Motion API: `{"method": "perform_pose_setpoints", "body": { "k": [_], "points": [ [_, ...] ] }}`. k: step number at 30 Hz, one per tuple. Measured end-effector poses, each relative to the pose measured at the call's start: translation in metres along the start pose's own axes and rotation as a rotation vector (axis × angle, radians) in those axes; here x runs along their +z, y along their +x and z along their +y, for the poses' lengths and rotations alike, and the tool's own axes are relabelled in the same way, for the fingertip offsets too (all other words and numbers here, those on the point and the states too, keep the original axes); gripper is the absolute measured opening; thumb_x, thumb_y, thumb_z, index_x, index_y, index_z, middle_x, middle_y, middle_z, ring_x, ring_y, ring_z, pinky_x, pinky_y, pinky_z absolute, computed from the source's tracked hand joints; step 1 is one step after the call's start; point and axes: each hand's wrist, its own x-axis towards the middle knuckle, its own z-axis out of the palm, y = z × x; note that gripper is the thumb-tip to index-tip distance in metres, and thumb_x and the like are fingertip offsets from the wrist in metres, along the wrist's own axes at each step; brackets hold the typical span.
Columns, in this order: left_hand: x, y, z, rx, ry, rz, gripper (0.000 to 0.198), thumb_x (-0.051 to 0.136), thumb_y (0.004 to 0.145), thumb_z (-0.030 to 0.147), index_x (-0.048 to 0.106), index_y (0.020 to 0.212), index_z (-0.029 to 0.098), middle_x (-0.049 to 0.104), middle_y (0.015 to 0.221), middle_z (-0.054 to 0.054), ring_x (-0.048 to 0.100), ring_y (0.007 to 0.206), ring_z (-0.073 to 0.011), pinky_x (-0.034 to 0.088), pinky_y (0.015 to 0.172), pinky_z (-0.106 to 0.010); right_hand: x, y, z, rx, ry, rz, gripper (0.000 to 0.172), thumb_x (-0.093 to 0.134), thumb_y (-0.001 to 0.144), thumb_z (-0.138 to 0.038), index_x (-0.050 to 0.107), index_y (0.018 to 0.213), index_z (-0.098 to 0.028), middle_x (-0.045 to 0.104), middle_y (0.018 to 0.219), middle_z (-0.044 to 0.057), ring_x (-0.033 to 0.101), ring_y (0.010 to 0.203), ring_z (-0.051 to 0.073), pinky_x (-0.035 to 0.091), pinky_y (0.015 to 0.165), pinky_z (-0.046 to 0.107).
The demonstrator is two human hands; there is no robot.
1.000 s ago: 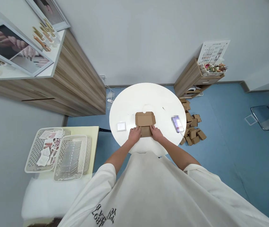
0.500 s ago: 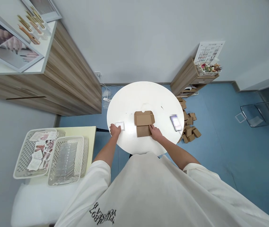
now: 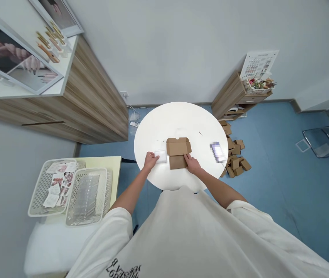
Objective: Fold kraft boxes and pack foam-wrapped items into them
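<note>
In the head view, the left hand, at centre-left of the frame, has thumb and fingertips closed on the left edge of a flat white packet. The packet sits just left of the open cardboard box, near the middle of the frame; whether it rests on the worktop or is slightly raised, I cannot tell. The right hand has its fingers against the box's right side; whether they pinch the wall or only steady it is unclear.

The packet looks light and fairly stiff, perhaps smooth enough to slip, so a pinch at its edge should suit it. The box should be light too, firm along its folds but easily dented or creased; its side walls seem the safest hold, as the flap towards the top of the frame would probably swing.

The worktop's rounded rim curves close by the left hand and below the box. Wider room lies above the box, while a phone-like item, blurred out, limits movement at centre-right. Beyond that rim, more small boxes lie on the blue floor.
</note>
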Motion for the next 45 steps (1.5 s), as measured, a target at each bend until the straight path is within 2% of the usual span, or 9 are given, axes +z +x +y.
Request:
{"method": "perform_pose_setpoints", "body": {
  "k": [8,14,20,25,35,38,40,43,45],
  "points": [
    [0.096,-0.035,0.033,0.088,0.369,-0.148,0.033,0.067,0.086,0.033,0.042,0.107,0.026,0.069,0.092,-0.001,0.068,0.082,-0.0169,0.049,0.07,-0.028,0.002,-0.001,0.005,-0.006,0.04,0.025,0.093,0.06,0.086,-0.019,0.004,0.16,-0.022,0.031,0.156,0.018,0.056,0.111,0.028,0.043,0.088,0.034],
    [0.133,-0.036,0.047,0.1,0.62,-0.164,0.032,0.061,0.091,0.032,0.041,0.114,0.023,0.068,0.106,-0.009,0.068,0.097,-0.0245,0.048,0.071,-0.032,0.004,-0.001,0.008,-0.016,0.067,0.051,0.088,0.055,0.088,-0.017,0.005,0.161,-0.023,0.035,0.154,0.016,0.057,0.108,0.027,0.043,0.087,0.035],
    [0.133,-0.051,0.052,0.372,0.835,-0.132,0.028,0.051,0.092,0.018,0.049,0.121,0.018,0.057,0.126,-0.016,0.061,0.11,-0.027,0.048,0.084,-0.037,0.006,-0.001,0.012,-0.036,0.083,0.048,0.091,0.063,0.087,-0.021,0.01,0.16,-0.025,0.032,0.156,0.017,0.056,0.111,0.027,0.042,0.09,0.034],
    [0.131,-0.065,0.044,0.673,0.986,-0.375,0.024,0.047,0.093,0.016,0.06,0.113,0.02,0.057,0.125,-0.013,0.054,0.118,-0.0298,0.042,0.096,-0.045,0.008,-0.001,0.014,-0.056,0.073,0.055,0.088,0.063,0.09,-0.025,0.01,0.16,-0.025,0.032,0.155,0.018,0.057,0.109,0.026,0.043,0.088,0.033],
    [0.124,-0.069,0.029,0.737,0.988,-0.43,0.034,0.051,0.088,0.013,0.06,0.12,0.021,0.052,0.136,-0.012,0.051,0.124,-0.0288,0.041,0.1,-0.044,0.009,-0.01,0.015,-0.058,0.078,0.075,0.075,0.055,0.092,-0.025,0.018,0.157,-0.021,0.024,0.161,0.018,0.05,0.119,0.029,0.042,0.093,0.036],
    [0.113,-0.065,0.027,0.681,0.832,-0.355,0.035,0.048,0.091,0.014,0.058,0.123,0.023,0.053,0.136,-0.01,0.054,0.12,-0.0258,0.043,0.1,-0.041,0.007,-0.011,0.018,-0.037,0.164,0.182,0.057,0.049,0.094,-0.024,0.034,0.149,-0.02,0.037,0.151,0.017,0.051,0.117,0.028,0.043,0.093,0.036],
    [0.103,-0.055,0.031,0.572,0.672,-0.195,0.032,0.045,0.093,0.016,0.056,0.122,0.024,0.056,0.129,-0.01,0.055,0.118,-0.0245,0.044,0.1,-0.04,0.004,-0.008,0.023,0.051,0.281,0.269,0.048,0.043,0.096,-0.024,0.041,0.144,-0.019,0.044,0.144,0.016,0.052,0.116,0.026,0.044,0.093,0.034],
    [0.087,-0.033,0.044,0.28,0.367,0.077,0.029,0.045,0.093,0.021,0.051,0.121,0.024,0.056,0.127,-0.011,0.056,0.116,-0.0228,0.045,0.099,-0.039,-0.002,0.005,0.033,0.24,0.563,0.338,0.051,0.04,0.098,-0.03,0.039,0.146,-0.016,0.044,0.146,0.016,0.056,0.115,0.023,0.048,0.094,0.031],
    [0.078,-0.016,0.054,0.038,0.113,0.121,0.032,0.047,0.092,0.025,0.047,0.124,0.024,0.056,0.131,-0.011,0.059,0.113,-0.0208,0.048,0.093,-0.036,-0.008,0.016,0.038,0.329,0.794,0.351,0.059,0.041,0.097,-0.036,0.035,0.151,-0.016,0.04,0.152,0.016,0.057,0.119,0.022,0.05,0.096,0.031]
  ]
}}
